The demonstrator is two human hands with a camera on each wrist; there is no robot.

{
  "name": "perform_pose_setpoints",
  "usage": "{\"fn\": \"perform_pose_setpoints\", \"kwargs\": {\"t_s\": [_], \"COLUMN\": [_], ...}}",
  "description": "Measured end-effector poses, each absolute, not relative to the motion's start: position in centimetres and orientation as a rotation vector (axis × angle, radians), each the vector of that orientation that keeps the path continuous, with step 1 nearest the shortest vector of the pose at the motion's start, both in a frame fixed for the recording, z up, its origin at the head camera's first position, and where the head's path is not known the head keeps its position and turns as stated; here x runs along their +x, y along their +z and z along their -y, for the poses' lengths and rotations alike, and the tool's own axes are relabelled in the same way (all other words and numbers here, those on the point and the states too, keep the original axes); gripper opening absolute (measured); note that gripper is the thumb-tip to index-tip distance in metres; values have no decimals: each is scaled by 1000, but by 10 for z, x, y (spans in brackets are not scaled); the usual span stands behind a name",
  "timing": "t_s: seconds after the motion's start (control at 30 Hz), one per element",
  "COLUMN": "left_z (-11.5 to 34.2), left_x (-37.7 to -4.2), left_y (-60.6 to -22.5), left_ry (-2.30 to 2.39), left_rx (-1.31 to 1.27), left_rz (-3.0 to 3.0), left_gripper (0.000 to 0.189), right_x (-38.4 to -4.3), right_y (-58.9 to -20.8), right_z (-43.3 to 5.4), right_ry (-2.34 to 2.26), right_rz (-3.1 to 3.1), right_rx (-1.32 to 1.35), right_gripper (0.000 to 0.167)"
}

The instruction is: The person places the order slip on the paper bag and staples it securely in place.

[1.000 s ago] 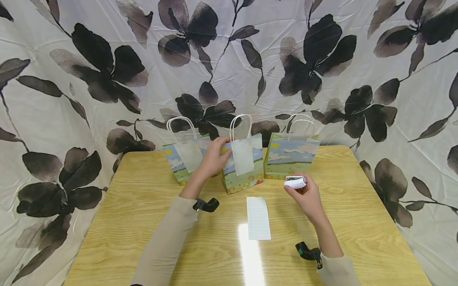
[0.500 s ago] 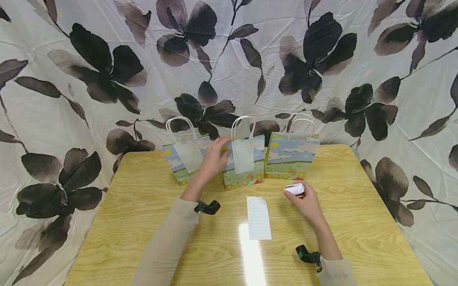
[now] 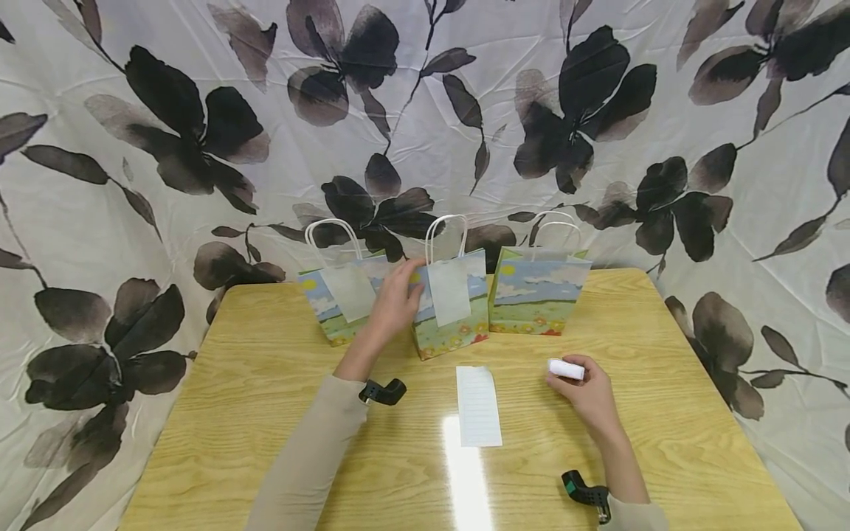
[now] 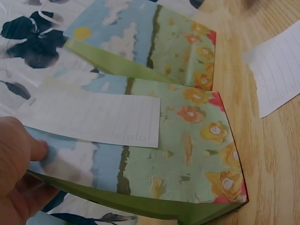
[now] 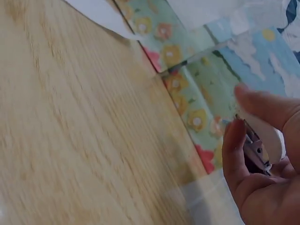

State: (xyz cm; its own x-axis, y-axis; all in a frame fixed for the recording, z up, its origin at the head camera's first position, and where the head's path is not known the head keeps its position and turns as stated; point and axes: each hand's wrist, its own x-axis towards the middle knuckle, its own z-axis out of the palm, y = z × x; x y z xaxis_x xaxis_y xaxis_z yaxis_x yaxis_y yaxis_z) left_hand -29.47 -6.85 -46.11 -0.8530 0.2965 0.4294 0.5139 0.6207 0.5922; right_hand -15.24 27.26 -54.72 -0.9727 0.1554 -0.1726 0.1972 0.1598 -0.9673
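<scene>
My left hand (image 3: 397,299) pinches the upper left edge of the middle paper gift bag (image 3: 465,332), which is printed with sky, meadow and flowers. In the left wrist view the thumb lies on its front and the fingers are behind. A lined paper slip (image 4: 108,115) hangs on that bag's front, with a small staple near its top. My right hand (image 3: 591,391) holds a small white stapler (image 3: 566,369) over the table, right of centre. The right wrist view shows the stapler's metal part (image 5: 255,147) between thumb and fingers.
A matching bag with a slip (image 3: 348,291) stands left, and another bag (image 3: 538,295) without a front slip stands right. A loose lined slip (image 3: 478,405) lies on the wooden table (image 3: 232,413). A floral cloth (image 3: 425,133) hangs behind.
My right hand has drawn the stapler back toward the near side and slightly right, away from the bags. The left hand has stayed on the middle bag, which shifted slightly.
</scene>
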Motion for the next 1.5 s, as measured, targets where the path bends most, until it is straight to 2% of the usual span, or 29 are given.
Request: {"fn": "perform_pose_setpoints", "kwargs": {"t_s": [0.13, 0.37, 0.73, 1.5], "left_z": [70, 72, 74, 76], "left_x": [-295, -294, -295, -295], "left_y": [-459, -457, -464, -461], "left_ry": [-1087, -1116, -1147, -1166], "left_rx": [-656, -640, -671, -677], "left_rz": [2533, 2546, 2526, 2529], "left_gripper": [40, 37, 37, 37], "right_x": [-150, -148, -145, -146], "right_y": [-546, -548, -556, -560], "right_z": [-277, -280, -282, -287], "right_ry": [-1911, -1514, -1302, -1272], "right_rz": [-2443, -2890, -3040, -2965], "right_rx": [379, 486, 542, 511], "right_gripper": [50, 46, 42, 47]}}
